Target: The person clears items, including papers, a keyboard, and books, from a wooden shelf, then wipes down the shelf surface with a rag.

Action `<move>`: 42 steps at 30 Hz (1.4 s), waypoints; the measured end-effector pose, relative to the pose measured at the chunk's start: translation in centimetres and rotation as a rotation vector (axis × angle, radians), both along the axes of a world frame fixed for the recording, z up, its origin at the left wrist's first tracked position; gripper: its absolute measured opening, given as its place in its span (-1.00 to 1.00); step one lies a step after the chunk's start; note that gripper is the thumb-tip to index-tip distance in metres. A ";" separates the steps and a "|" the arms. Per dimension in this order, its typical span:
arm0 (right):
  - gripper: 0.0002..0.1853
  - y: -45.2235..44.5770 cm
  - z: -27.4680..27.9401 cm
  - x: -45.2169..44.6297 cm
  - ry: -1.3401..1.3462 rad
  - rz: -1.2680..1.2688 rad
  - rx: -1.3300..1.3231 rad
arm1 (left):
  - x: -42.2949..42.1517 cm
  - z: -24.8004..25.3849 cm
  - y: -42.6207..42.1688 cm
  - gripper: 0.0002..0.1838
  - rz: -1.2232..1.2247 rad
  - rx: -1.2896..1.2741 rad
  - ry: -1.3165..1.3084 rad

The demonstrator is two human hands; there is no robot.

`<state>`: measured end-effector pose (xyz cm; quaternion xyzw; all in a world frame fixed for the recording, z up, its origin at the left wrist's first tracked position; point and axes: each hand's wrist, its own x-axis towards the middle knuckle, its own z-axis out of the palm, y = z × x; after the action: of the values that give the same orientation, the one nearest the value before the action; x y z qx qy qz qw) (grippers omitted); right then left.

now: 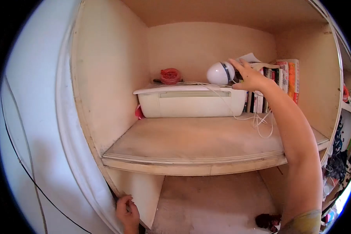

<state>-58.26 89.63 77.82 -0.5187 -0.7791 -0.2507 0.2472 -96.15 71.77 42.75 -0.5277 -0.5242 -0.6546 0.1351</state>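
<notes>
My right hand [250,76] reaches over the right end of a white printer [191,102], its fingers apart beside a round white lamp-like object [219,73] with a dark band. The fingertips are at the object's right side; whether they touch it is unclear. A white cable [264,121] hangs below the hand and coils on the shelf. At the lower left, my left hand [127,212] is near the cabinet's lower side panel, fingers curled, with nothing clearly visible in them.
A red coiled item [170,76] lies on the printer's left. Books [291,80] stand at the right. The shelf edge [199,167] crosses the middle. A dark red item [268,221] sits lower right. Cables hang on the left wall.
</notes>
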 end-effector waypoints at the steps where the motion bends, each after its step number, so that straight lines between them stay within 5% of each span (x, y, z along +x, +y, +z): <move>1: 0.00 1.4 0.4 0.4 -0.039 0.012 0.039 | -0.2 -0.2 0.1 -0.80 0.009 0.006 -0.003; 8: 0.01 4.8 1.4 -1.0 -0.078 -0.143 -0.156 | 0.2 0.4 -0.3 -0.80 0.040 -0.044 0.034; 20: -0.30 8.5 -0.1 -2.9 0.817 0.219 -0.345 | 0.3 2.2 -1.1 -0.85 0.078 -0.056 0.154; 23: -0.38 9.4 -1.2 -3.5 0.145 0.174 0.018 | 0.4 2.3 -1.3 -0.85 0.085 -0.114 0.138; 33: -0.60 8.1 -1.5 -9.7 0.230 0.263 -0.258 | 0.6 2.9 -1.8 -0.80 0.037 -0.115 0.088; 38: -0.67 7.0 -0.9 -10.1 -0.033 -0.060 -0.049 | 0.1 2.0 -1.6 -0.78 0.016 -0.137 0.066; 42: -0.72 8.9 -0.9 -9.1 -0.179 -0.023 -0.072 | -0.2 1.7 -1.2 -0.79 0.012 -0.115 0.078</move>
<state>-67.35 98.53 76.95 -0.5116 -0.8005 -0.2708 0.1551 -96.32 70.59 44.43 -0.5566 -0.5583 -0.6015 0.1289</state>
